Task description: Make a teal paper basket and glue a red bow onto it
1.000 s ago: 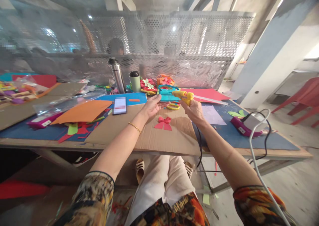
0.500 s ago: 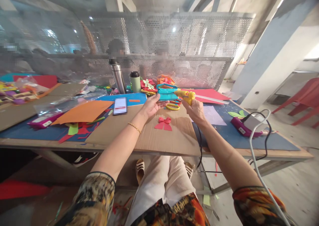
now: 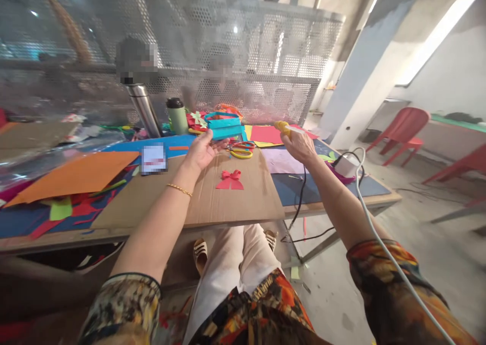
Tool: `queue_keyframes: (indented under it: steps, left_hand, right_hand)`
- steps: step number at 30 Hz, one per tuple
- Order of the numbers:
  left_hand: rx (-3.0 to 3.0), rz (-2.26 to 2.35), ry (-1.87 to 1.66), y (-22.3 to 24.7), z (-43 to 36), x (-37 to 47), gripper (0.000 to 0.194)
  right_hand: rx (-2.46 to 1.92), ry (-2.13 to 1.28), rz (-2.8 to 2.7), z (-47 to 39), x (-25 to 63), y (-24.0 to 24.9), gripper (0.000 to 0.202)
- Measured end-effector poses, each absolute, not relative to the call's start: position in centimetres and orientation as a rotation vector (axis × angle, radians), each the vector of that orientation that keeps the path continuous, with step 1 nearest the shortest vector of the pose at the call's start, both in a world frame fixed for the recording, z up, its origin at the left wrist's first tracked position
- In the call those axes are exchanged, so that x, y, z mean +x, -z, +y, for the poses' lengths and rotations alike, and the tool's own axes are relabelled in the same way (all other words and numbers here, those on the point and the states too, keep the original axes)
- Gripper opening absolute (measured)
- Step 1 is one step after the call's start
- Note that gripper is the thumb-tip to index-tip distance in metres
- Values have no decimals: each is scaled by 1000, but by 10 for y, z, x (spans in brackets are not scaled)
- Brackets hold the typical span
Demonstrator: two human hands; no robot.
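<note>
My left hand [image 3: 201, 151] is palm up with its thumb over the edge of a blue folded-paper piece [image 3: 225, 129], held above the work surface. In my right hand [image 3: 302, 146] is a yellow hot glue gun [image 3: 283, 127], out to the right and apart from the blue piece. Just below the blue paper lie scissors [image 3: 243, 153] with yellow and red handles. A red paper bow [image 3: 230, 178] rests nearer me on a sheet of cardboard [image 3: 190, 203].
A steel flask [image 3: 144, 109] and green bottle [image 3: 176, 118] stand at the back left. Orange paper [image 3: 78, 175] and a phone [image 3: 154, 158] lie left. Lilac paper [image 3: 281, 161] and a black cord [image 3: 302, 195] are right. A white cable [image 3: 379, 238] crosses my right arm.
The glue gun has moved rightward, away from the blue paper. My left hand keeps hold of that paper. The view has turned to the right.
</note>
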State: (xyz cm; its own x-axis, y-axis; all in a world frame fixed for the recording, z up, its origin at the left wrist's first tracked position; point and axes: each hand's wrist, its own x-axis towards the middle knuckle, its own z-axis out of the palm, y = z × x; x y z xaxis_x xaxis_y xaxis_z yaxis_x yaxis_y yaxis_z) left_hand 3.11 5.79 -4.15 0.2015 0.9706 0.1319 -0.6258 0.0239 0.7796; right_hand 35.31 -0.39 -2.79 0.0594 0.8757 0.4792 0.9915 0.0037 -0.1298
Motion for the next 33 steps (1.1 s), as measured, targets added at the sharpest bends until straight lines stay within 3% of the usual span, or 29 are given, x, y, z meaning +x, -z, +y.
queue_keyframes:
  steps: [5, 10, 13, 15, 18, 23, 28, 33]
  left_hand:
    - [850, 502, -1335, 38, 54, 27, 17]
    - [833, 513, -1332, 37, 52, 27, 19]
    - [837, 505, -1325, 39, 55, 28, 18]
    - [840, 497, -1319, 41, 56, 28, 15]
    - [835, 495, -1317, 41, 57, 27, 12]
    - [817, 511, -1337, 40, 59, 23, 13]
    - [842, 481, -1321, 40, 59, 23, 13]
    - [828, 465, -1339, 38, 58, 24, 15]
  right_hand:
    - [-2176, 322, -1991, -18, 365, 46, 42]
    - [-2282, 290, -2102, -22, 371, 59, 44]
    - [-2263, 383, -2117, -24, 363, 48, 47]
    - [-2107, 509, -2064, -29, 343, 38, 38]
    - [-1890, 274, -2077, -43, 293, 32, 27]
    - [-1837, -170, -2181, -77, 222, 48, 35]
    - [-1850, -159, -2022, -70, 214, 53, 33]
    - [-1702, -491, -2003, -33, 227, 43, 12]
